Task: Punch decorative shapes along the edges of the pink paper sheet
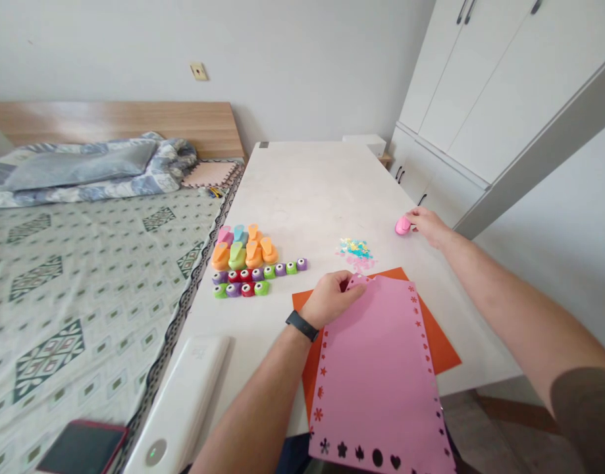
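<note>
My left hand (333, 296) pinches the top left corner of a pink paper sheet (376, 368), whose side and bottom edges carry rows of punched shapes such as stars, hearts and leaves. Under it lies an orange sheet (438, 342), turned at an angle. Out at the table's right edge, my right hand (427, 224) has its fingers closed on a pink craft punch (403, 226). Small yellow, blue and pink paper cutouts (356, 250) lie in a heap just beyond the sheets.
Larger craft punches (253, 253) and rows of small punches (247, 275) stand on the left of the white table (312, 191). A long white device (184, 401) with a green light lies at the near left. A bed (99, 283) holds a tablet-like device (82, 447); white cabinets (480, 99) stand right.
</note>
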